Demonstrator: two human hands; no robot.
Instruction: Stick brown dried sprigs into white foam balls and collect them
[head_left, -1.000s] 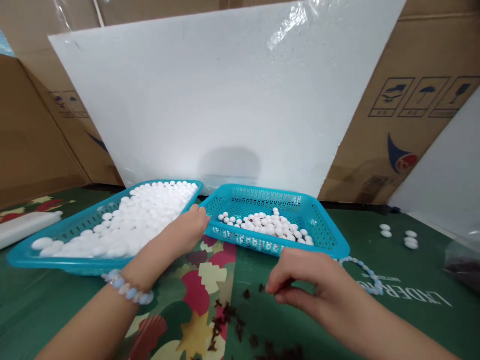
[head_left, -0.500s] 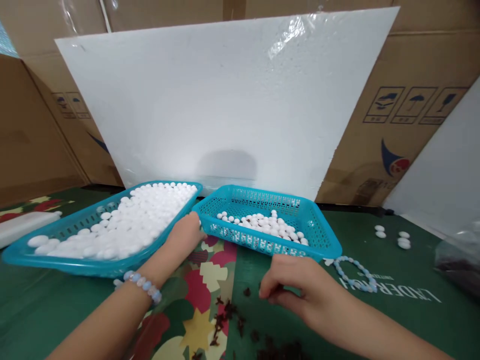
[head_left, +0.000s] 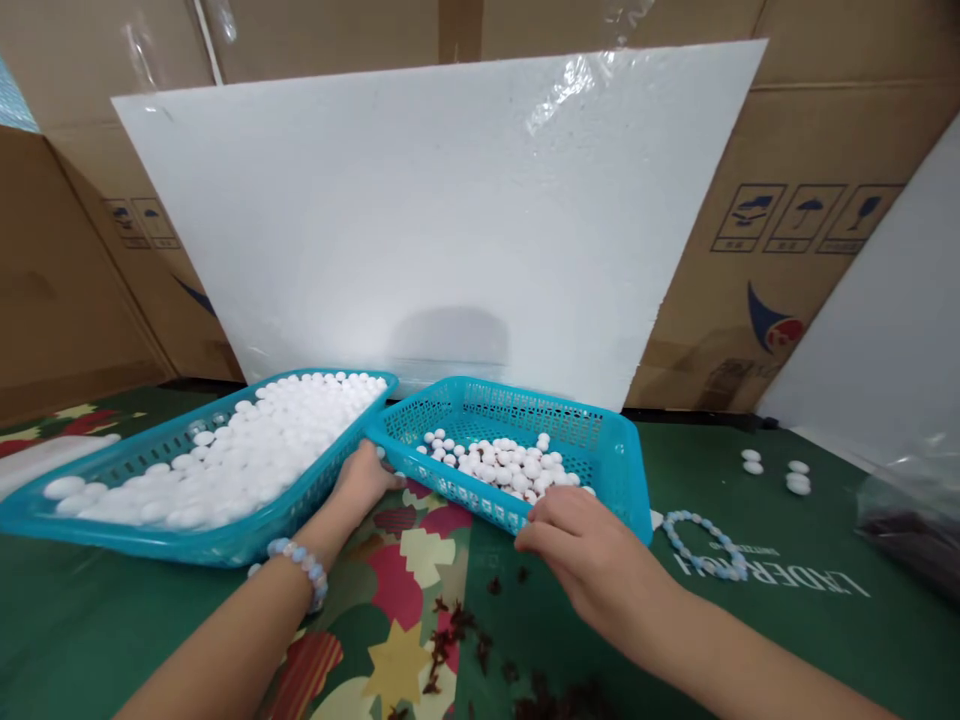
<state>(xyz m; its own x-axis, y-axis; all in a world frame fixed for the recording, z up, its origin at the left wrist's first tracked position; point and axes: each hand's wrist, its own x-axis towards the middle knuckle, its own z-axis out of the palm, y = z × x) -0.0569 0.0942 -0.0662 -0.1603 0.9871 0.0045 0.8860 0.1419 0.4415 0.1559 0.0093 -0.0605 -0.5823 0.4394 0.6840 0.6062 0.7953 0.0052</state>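
Observation:
My left hand [head_left: 363, 480] is closed in the gap between two teal plastic baskets, at the near left corner of the right basket [head_left: 630, 470]. Its fingertips are partly hidden, with a small white spot showing beside them. My right hand [head_left: 581, 545] is curled over the front rim of that same basket, fingers bent together against it. Inside lie many white oval balls [head_left: 517, 465], some with reddish-brown spots. The left basket [head_left: 247, 545] is heaped with plain white balls [head_left: 262, 450]. Below my hands, small dark brown dried bits [head_left: 450, 635] are scattered on the table covering.
A blue-and-white bead bracelet [head_left: 705, 548] lies right of the basket; another circles my left wrist. Several white balls [head_left: 797, 478] sit farther right, near a clear bag of dark contents [head_left: 907, 530]. A white board [head_left: 435, 220] leans against cardboard boxes [head_left: 832, 140] behind.
My right hand has moved up from above the dark bits to the basket's front rim. The right basket has shifted left and turned, its right end coming nearer. My left hand has moved slightly left.

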